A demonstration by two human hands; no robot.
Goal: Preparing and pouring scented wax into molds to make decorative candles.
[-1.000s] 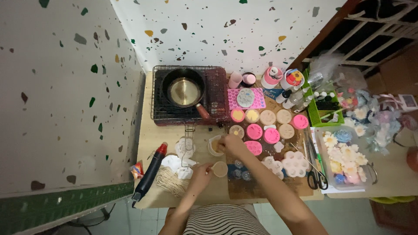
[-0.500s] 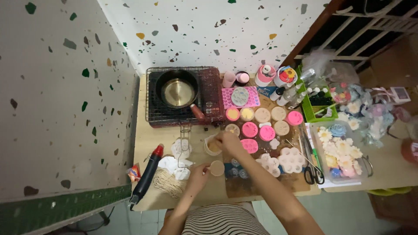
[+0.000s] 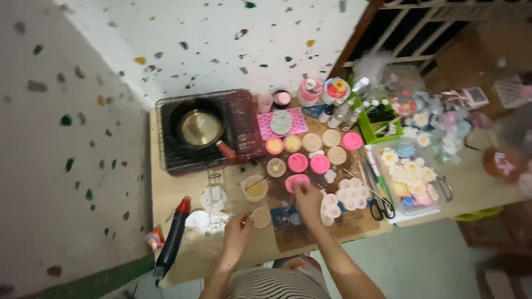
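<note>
My right hand [image 3: 308, 200] reaches over the wooden table [image 3: 166, 205] and its fingers touch a pink round mould [image 3: 296, 181] near the middle. My left hand [image 3: 237, 231] rests close to the near edge, its fingertips at a small beige round cup [image 3: 260, 217]. A pale cup with a stick in it [image 3: 255, 187] stands just beyond the left hand. Several round pink and beige moulds [image 3: 310, 152] lie in rows past the right hand. The picture is blurred, so neither grip shows clearly.
A dark pan [image 3: 199, 126] sits on a wire-framed stove [image 3: 238, 124] at the back left. A black and red tool [image 3: 173, 237] lies at the front left. Scissors [image 3: 381, 206], a white flower-shaped mould [image 3: 352, 192], a clear box of flower shapes [image 3: 411, 176] and a green basket [image 3: 377, 124] crowd the right.
The view has shifted and come closer. My right hand has moved from the pale cup toward the pink round mould. My left hand stays by the small beige cup.
</note>
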